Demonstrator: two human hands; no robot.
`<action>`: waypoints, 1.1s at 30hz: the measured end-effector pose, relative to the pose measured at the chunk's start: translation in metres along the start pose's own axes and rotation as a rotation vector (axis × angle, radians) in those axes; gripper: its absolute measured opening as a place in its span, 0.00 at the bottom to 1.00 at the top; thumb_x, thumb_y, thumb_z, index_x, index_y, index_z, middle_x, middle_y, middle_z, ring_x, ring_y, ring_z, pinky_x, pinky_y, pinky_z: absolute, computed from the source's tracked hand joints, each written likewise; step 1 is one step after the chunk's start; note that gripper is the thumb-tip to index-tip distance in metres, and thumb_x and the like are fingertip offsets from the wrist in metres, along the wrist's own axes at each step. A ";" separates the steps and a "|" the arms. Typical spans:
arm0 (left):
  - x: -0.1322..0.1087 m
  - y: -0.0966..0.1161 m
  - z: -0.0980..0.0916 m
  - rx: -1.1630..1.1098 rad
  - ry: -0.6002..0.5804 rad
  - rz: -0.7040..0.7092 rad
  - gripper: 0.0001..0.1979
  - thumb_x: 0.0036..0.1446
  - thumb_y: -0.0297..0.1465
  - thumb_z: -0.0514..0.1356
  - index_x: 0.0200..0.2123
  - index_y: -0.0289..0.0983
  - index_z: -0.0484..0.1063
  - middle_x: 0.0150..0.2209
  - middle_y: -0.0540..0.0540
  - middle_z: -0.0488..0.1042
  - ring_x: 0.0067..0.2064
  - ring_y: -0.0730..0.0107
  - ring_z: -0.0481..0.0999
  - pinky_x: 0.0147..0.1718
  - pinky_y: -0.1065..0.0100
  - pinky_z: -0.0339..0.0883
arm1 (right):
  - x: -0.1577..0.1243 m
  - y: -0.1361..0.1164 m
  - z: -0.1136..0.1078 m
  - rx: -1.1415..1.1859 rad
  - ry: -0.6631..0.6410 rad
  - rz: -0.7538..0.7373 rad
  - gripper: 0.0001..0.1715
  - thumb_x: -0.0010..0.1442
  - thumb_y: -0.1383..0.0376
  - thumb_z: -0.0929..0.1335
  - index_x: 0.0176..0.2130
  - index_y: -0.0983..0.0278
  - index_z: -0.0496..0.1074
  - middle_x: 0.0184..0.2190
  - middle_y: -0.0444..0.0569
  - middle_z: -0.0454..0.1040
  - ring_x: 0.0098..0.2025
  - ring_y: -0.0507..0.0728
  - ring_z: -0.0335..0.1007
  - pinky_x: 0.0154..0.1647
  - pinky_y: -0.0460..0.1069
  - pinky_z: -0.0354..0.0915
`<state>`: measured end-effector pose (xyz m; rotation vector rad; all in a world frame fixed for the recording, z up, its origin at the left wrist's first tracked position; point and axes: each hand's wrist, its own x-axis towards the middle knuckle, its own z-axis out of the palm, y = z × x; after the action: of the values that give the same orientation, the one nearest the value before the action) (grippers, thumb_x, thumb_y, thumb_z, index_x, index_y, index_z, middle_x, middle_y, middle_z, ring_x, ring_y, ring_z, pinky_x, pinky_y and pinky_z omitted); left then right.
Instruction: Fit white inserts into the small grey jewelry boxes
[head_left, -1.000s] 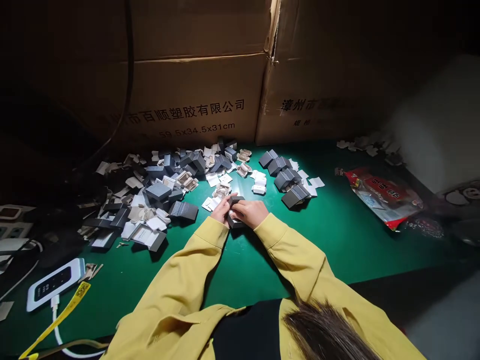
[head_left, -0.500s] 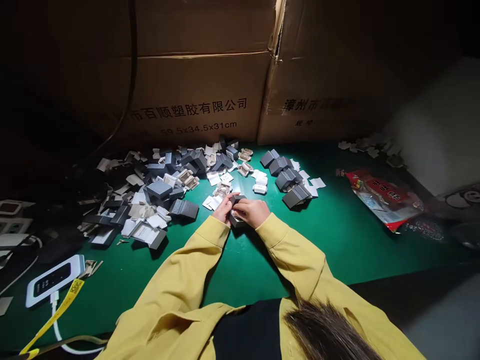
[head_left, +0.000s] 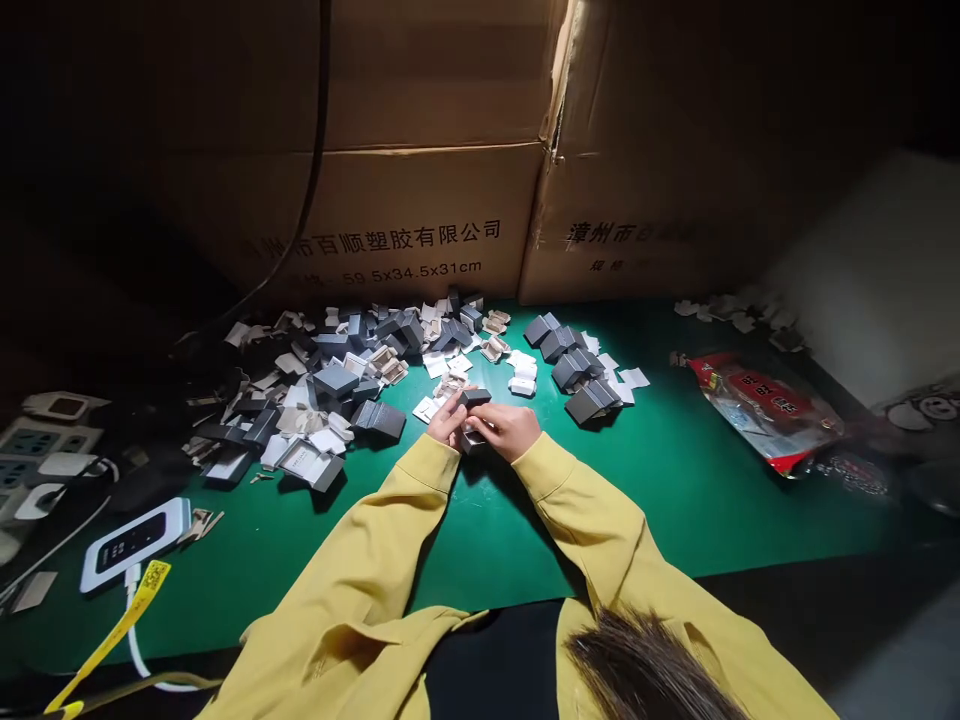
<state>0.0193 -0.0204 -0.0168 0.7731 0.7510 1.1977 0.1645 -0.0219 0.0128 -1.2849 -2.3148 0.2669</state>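
Both of my hands meet over the green table top (head_left: 675,480), around a small dark grey hinged box (head_left: 474,398). My left hand (head_left: 448,420) pinches its left side. My right hand (head_left: 510,428) curls round its right side and base. The box lid stands partly raised and something pale shows inside. A loose pile of grey boxes, white inserts and beige card pieces (head_left: 337,385) lies to the left of my hands. A tidier group of shut grey boxes (head_left: 574,365) sits to the right, with small white pads (head_left: 520,378) just beyond my fingers.
Two large cardboard cartons (head_left: 420,230) stand along the back edge. A red and clear plastic bag (head_left: 757,405) lies at the right. At the left are a white device with a cable (head_left: 135,540), a yellow tag (head_left: 112,635) and power strips (head_left: 45,450).
My hands stay on the same box and keep working it in place. The view has tilted, so everything sits slightly lower in the picture.
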 end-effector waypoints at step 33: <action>0.005 0.002 -0.017 -0.066 0.044 -0.003 0.19 0.54 0.33 0.61 0.49 0.37 0.69 0.42 0.46 0.76 0.39 0.68 0.75 0.36 0.71 0.65 | -0.003 -0.013 0.002 0.093 -0.298 -0.111 0.19 0.58 0.56 0.69 0.44 0.66 0.68 0.44 0.53 0.70 0.45 0.57 0.69 0.36 0.48 0.67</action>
<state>0.0045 -0.0131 -0.0247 0.6933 0.7446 1.2342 0.1547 -0.0315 0.0152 -1.1310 -2.5768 0.5546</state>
